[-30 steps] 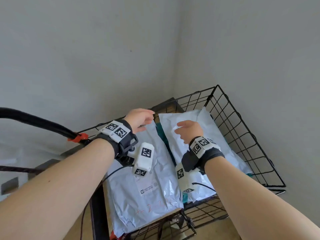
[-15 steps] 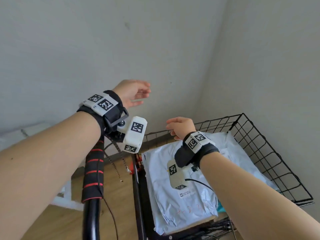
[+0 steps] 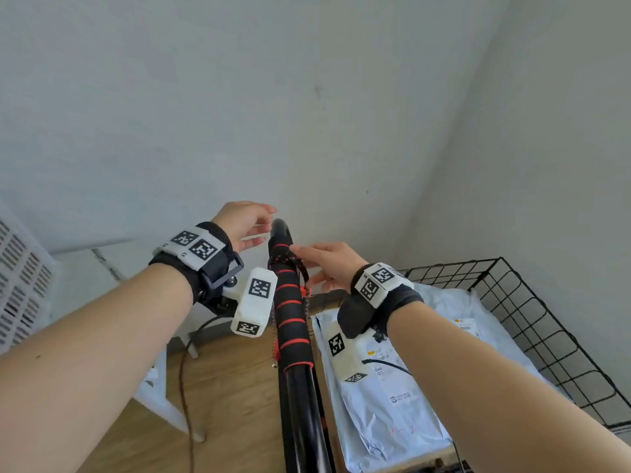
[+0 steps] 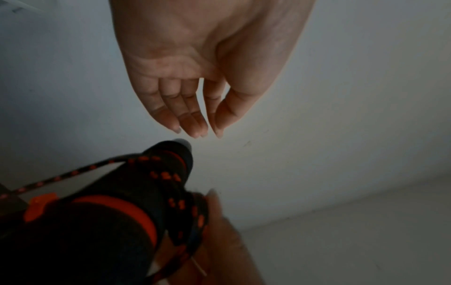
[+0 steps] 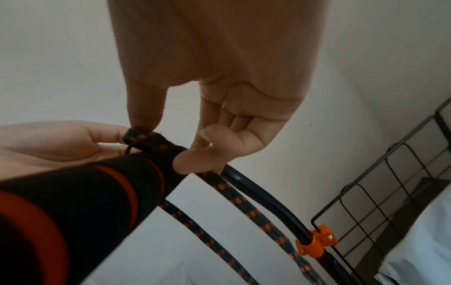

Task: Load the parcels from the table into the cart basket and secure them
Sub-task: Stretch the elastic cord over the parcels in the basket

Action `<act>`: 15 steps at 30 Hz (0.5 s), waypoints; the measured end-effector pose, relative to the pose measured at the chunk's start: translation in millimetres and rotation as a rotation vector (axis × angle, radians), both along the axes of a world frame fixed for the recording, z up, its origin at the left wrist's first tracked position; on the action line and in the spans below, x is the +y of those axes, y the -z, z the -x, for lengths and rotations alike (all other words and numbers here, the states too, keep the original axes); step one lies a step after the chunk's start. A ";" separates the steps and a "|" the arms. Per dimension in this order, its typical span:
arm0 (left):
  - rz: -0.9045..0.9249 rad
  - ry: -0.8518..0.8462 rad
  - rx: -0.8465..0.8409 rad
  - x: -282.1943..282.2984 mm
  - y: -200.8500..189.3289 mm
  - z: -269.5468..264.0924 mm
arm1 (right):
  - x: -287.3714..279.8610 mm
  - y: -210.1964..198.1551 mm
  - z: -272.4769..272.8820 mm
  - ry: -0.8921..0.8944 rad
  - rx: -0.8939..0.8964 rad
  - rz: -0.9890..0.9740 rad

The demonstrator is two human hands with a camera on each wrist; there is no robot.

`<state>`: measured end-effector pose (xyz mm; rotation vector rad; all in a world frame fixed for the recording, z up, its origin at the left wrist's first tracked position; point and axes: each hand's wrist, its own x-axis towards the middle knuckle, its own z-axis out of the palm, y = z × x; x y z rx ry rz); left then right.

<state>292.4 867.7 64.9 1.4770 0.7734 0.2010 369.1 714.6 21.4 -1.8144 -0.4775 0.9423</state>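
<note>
Several grey-white parcels [image 3: 392, 404] lie flat in the black wire basket [image 3: 532, 322] at the right. The cart's black handle with red bands [image 3: 290, 312] stands in the middle. A black elastic cord with orange dots [image 5: 234, 194] is looped round the handle's top. My right hand [image 3: 300, 264] pinches that loop between thumb and curled fingers [image 5: 168, 144]. Just left of the handle's tip, my left hand [image 3: 264, 227] hovers with straight fingers [image 4: 197, 133] and holds nothing.
An orange clamp [image 5: 314, 243] joins the basket [image 5: 390, 192] to the cart's tube. A white slotted crate [image 3: 20, 278] and a white leg [image 3: 160, 397] stand on the wooden floor at the left. Grey walls meet in a corner close behind the cart.
Both hands rose from the parcels in the basket to the top of the handle. My right hand took hold of the cord there. The view swung left and up.
</note>
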 end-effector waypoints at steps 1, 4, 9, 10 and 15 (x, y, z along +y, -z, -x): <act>-0.005 0.011 0.000 0.4 0.2 0.9 | 1.2 -2.7 0.9 -0.010 -0.007 0.013; -0.010 0.047 -0.015 1.6 -3.3 1.4 | 2.3 -10.0 -1.0 -0.059 -0.059 0.092; -0.006 0.126 -0.040 3.6 -10.2 -3.9 | -1.0 -25.8 -12.2 -0.093 -0.217 0.149; -0.010 0.147 -0.043 3.0 -11.3 -5.3 | -1.5 -30.2 -14.9 -0.078 -0.238 0.128; -0.028 0.297 -0.042 -6.3 -16.2 -12.6 | -3.0 -53.1 -25.4 0.039 -0.307 -0.017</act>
